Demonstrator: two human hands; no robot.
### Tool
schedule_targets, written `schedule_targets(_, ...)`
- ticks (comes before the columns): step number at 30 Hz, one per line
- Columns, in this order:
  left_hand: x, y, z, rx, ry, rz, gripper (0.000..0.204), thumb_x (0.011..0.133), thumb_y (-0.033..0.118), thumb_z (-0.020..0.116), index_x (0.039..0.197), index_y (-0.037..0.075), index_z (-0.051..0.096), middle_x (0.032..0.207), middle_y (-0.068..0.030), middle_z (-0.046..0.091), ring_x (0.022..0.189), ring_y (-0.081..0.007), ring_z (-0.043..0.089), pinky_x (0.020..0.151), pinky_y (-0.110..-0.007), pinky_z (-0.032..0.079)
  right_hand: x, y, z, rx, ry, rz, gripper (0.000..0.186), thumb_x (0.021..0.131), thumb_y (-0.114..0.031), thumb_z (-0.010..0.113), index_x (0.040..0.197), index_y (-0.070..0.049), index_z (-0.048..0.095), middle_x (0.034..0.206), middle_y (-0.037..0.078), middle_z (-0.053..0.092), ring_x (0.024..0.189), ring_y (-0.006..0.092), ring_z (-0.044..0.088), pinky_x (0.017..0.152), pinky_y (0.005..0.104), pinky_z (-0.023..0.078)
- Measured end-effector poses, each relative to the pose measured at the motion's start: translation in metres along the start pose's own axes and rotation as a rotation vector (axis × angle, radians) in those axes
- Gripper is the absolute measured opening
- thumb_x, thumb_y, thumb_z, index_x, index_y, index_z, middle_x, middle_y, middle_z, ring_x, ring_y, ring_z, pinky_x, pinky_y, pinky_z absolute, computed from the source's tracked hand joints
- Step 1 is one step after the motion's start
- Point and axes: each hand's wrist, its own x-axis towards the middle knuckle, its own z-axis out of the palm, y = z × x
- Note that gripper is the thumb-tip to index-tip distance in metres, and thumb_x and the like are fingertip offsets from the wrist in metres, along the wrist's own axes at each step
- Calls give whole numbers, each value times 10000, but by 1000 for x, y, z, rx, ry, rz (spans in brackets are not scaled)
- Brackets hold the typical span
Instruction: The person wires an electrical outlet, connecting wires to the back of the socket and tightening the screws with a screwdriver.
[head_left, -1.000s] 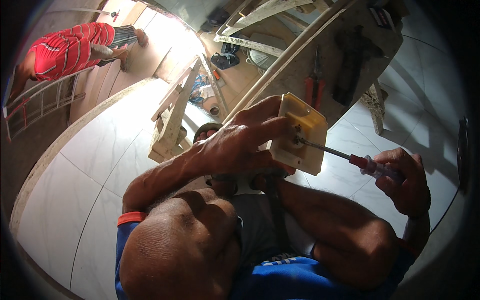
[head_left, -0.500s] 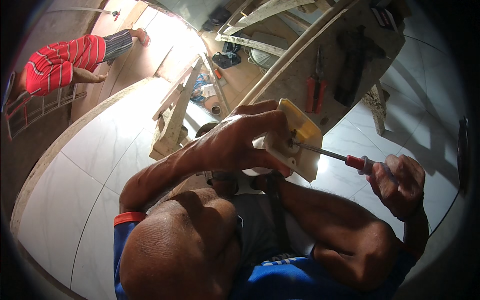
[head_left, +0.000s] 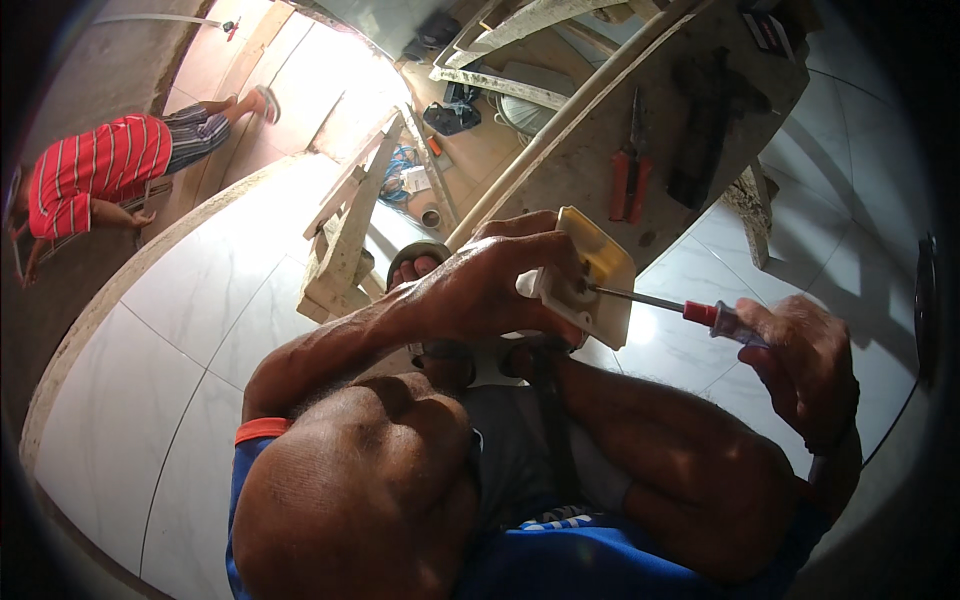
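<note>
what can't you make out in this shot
All in the head view:
Screwdriver tip: too small and dark where it meets the pale box.
Box's far side: turned away, partly behind the left hand.
Right hand: upper edge blurred.
Dark object on the tabletop: shadowed, kind unclear.
Other person: head too dark at the left rim.

Wide fisheye view, head-worn, facing steeply down, near above the hands

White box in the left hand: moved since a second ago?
Yes: the white box has shifted slightly left and down in the view, judged against the unmoved red-handled pliers.
</note>
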Motion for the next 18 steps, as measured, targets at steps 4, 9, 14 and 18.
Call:
schedule_targets(4, -6, -4, -1, 36, 32, 11, 446, 630, 205, 863, 943, 29, 598, 1021, -126, 597, 962, -302, 604, 784, -380, 483, -1, 17, 23, 409, -7, 171, 479, 893, -468, 589, 1090, -34, 537, 790, 172, 594, 543, 302, 580, 520, 370, 488)
schedule_targets(9, -6, -1, -4, 31, 75, 16, 434, 629, 194, 864, 928, 22, 599, 1034, -129, 602, 955, -296, 613, 787, -377, 488, -5, 19, 19, 182, -37, 113, 481, 764, -283, 765, 1082, -48, 491, 925, 157, 560, 707, 292, 605, 575, 372, 490)
schedule_targets(14, -6, 5, -4, 19, 92, 24, 442, 628, 186, 865, 937, 12, 601, 1034, -140, 602, 964, -307, 614, 782, -374, 499, 0, 5, 17, -270, 190, -196, 392, 798, -36, 673, 1171, -82, 561, 893, 149, 566, 701, 261, 575, 558, 373, 491)
schedule_targets(18, -5, 15, -5, 110, 97, 61, 448, 645, 155, 852, 987, 10, 603, 1088, -167, 582, 992, -327, 609, 796, -380, 509, -4, 5, 19, -128, 128, -178, 354, 820, -82, 673, 1160, -85, 575, 818, 117, 612, 613, 236, 613, 509, 339, 506)
